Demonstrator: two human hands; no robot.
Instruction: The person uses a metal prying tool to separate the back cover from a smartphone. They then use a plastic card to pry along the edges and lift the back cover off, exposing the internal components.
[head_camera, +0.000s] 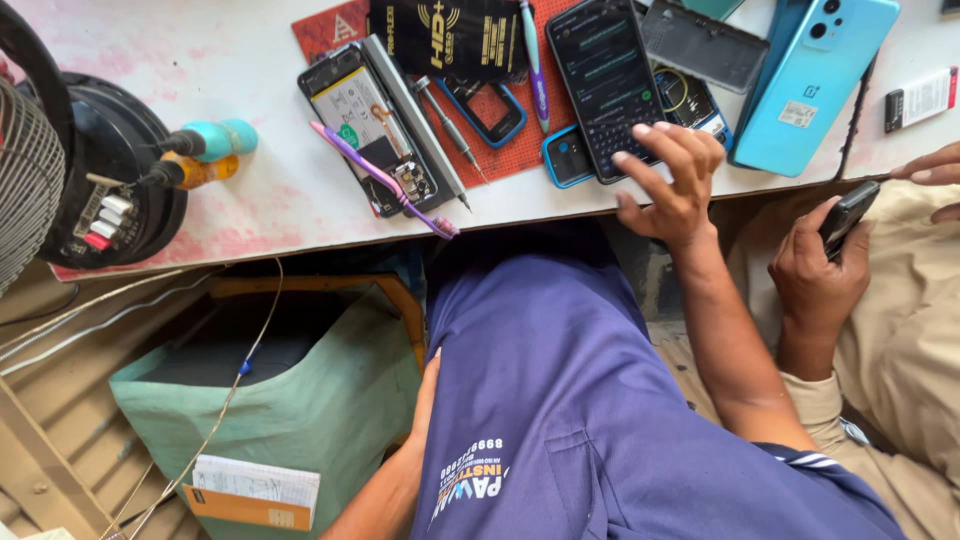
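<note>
My right hand reaches up onto the edge of the white table, fingers spread, fingertips on the lower end of a black phone with a lit screen. My left hand lies down beside my blue clothing, most of it hidden behind the cloth. An opened phone with its insides showing lies to the left, and a purple toothbrush rests across it.
A red work mat carries a screwdriver and a small blue phone. A light blue phone lies at the right. Another person in beige holds a dark phone. A fan and green bag sit at the left.
</note>
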